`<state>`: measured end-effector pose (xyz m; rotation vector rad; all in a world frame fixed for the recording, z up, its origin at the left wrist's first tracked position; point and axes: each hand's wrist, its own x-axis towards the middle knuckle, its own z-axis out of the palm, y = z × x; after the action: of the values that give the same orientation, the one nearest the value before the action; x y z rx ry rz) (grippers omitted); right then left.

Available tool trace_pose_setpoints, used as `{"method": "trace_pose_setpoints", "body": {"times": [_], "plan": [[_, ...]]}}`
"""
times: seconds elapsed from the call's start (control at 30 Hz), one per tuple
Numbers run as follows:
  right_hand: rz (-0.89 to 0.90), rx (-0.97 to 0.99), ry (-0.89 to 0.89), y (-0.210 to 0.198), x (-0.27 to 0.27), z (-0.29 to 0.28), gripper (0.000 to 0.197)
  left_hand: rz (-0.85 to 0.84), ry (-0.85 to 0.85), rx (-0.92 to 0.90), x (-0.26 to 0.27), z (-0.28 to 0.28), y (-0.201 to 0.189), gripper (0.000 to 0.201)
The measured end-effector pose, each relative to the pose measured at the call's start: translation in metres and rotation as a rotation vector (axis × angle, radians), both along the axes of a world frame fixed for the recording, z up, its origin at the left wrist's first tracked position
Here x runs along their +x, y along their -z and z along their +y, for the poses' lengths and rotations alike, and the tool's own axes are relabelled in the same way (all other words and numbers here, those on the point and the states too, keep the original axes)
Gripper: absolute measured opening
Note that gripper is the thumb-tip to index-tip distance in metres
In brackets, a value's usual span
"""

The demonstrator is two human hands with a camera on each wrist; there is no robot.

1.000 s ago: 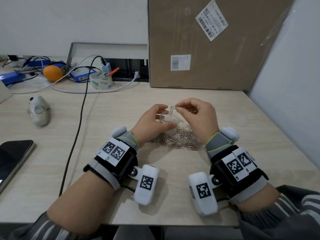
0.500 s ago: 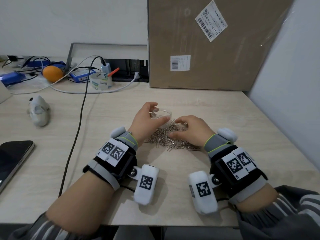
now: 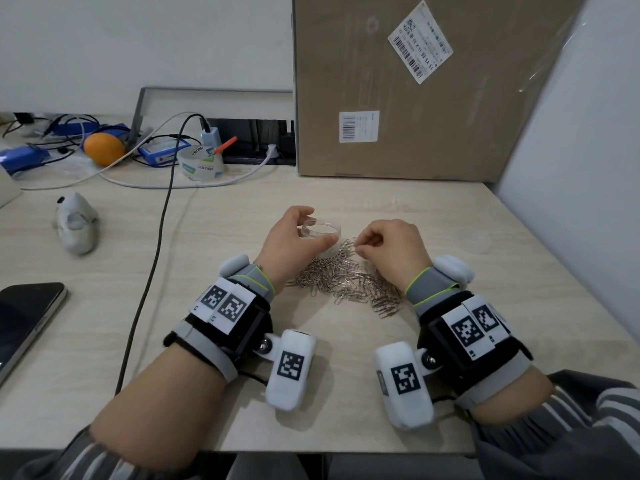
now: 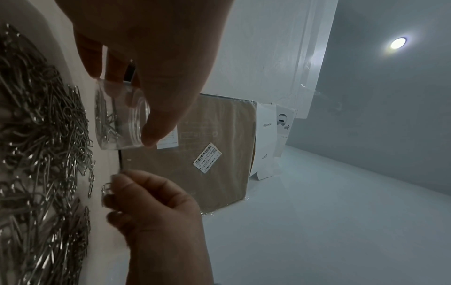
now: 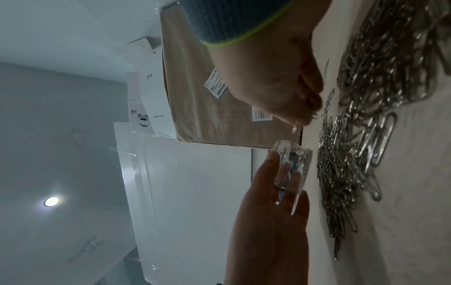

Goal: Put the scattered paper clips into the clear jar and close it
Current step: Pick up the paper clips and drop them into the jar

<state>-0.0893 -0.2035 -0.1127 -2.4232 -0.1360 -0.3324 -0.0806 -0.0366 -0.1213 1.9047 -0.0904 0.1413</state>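
Observation:
My left hand [image 3: 319,226] grips a small clear jar [image 3: 329,231] that stands open on the desk, thumb on its near wall and fingers on the far side. A few clips lie inside the jar [image 4: 114,123]. Silver paper clips [image 3: 346,282] lie in a loose pile on the desk between my wrists. My right hand [image 3: 358,249] is curled over the far edge of the pile, just right of the jar, and its fingertips [image 4: 114,185] pinch paper clips. A faint clear round shape [image 3: 475,240], perhaps the lid, lies to the right.
A big cardboard box [image 3: 415,98] stands at the back, a white wall panel [image 3: 571,202] at the right. A black cable [image 3: 152,271] crosses the desk on the left, near a phone [image 3: 24,320], a grey toy [image 3: 74,228], a tape roll [image 3: 201,162] and an orange [image 3: 104,148].
One second ago my right hand held a clip over the jar. It then dropped to the pile and now pinches clips at the far edge. The left hand keeps hold of the jar.

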Motion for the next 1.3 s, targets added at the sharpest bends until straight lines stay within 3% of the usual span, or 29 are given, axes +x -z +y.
{"method": "trace_pose_setpoints", "body": {"times": [0.17,0.33,0.47,0.6,0.7,0.8,1.03,1.3], "plan": [[-0.197,0.335,0.062,-0.006,-0.001,0.000,0.005,0.012,0.055,0.013,-0.002,0.000,-0.001,0.058],[-0.219,0.497,-0.072,-0.011,-0.006,0.007,0.007,0.031,0.239,0.062,-0.008,-0.005,-0.001,0.060],[-0.176,0.379,-0.159,-0.008,-0.008,0.010,0.006,0.004,0.257,0.069,-0.009,-0.007,-0.001,0.058],[-0.244,0.296,-0.005,-0.005,0.001,-0.004,0.010,0.002,0.151,0.037,-0.006,-0.004,-0.002,0.061],[-0.108,0.144,0.139,0.005,0.013,-0.020,0.017,-0.013,0.061,0.024,-0.003,-0.001,-0.002,0.061],[0.103,-0.016,0.174,0.011,0.019,-0.032,0.034,-0.017,0.013,-0.002,-0.001,0.001,-0.002,0.060],[0.323,-0.221,0.011,0.014,0.022,-0.036,0.044,-0.005,0.022,-0.003,0.001,0.002,-0.001,0.060],[0.261,-0.068,-0.197,-0.002,0.006,-0.022,0.026,-0.011,-0.001,-0.002,0.001,0.002,-0.001,0.060]]}}
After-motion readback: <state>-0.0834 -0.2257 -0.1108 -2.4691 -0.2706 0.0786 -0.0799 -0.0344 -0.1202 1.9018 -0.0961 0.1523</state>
